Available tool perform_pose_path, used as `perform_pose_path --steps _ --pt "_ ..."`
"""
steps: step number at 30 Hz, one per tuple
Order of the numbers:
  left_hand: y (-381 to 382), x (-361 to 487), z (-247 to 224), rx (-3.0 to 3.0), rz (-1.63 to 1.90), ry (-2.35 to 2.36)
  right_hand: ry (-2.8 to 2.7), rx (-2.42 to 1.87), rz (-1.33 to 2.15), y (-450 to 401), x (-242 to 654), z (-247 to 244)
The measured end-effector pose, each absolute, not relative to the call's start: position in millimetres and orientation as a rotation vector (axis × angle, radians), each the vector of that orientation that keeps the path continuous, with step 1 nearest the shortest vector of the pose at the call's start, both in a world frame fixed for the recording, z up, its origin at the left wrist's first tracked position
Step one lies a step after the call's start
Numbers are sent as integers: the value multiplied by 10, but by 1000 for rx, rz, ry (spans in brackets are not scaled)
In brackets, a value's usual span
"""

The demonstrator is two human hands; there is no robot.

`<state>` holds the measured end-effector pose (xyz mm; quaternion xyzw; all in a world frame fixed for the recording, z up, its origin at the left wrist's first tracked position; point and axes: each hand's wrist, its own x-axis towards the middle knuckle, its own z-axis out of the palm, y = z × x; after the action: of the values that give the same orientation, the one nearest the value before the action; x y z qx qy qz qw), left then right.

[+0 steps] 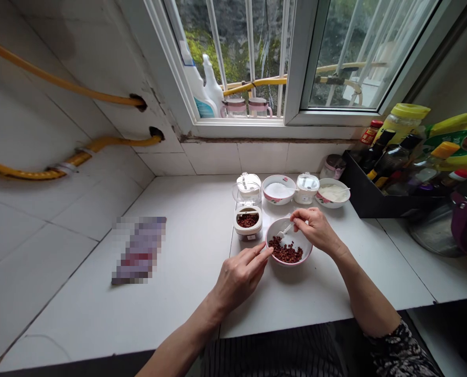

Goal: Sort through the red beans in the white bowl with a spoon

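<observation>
A white bowl with a pink rim (306,255) holds dark red-brown dried peppercorn-like bits (286,251). My right hand (315,228) is closed in a pinch on a small white spoon (283,232), whose tip dips among the bits. At the bowl's left rim, the outstretched fingers of my left hand (241,275) rest against it; the hand is open. Just behind that hand stands a square jar (249,234) with a cream-coloured rim, filled with similar dark bits. Its clear lid appears flipped up at the back.
Behind the bowl stand a bowl of white grains (279,190), white-lidded jars (307,187) and a bowl of pale powder (333,192). A black box of bottles (378,196) and a pot (433,230) occupy the right. A blurred-out packet (141,251) lies left on the white counter (194,262).
</observation>
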<state>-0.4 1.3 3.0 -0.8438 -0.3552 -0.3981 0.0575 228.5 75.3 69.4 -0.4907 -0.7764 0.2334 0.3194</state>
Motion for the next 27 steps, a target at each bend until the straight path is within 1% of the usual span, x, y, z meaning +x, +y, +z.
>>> perform_pose_path --steps 5,12,18,27 --pt "10 -4 37 -2568 -1199 -1077 -2020 -1300 657 758 2283 698" --pt "15 -4 42 -2563 -1197 -1077 -1833 -1313 904 787 2307 663" --pt "13 2 45 -2561 -1196 -1080 -1636 -1244 1136 815 2296 667" --pt "13 10 37 -2555 -1193 -1084 -1594 -1232 1139 816 2277 678"
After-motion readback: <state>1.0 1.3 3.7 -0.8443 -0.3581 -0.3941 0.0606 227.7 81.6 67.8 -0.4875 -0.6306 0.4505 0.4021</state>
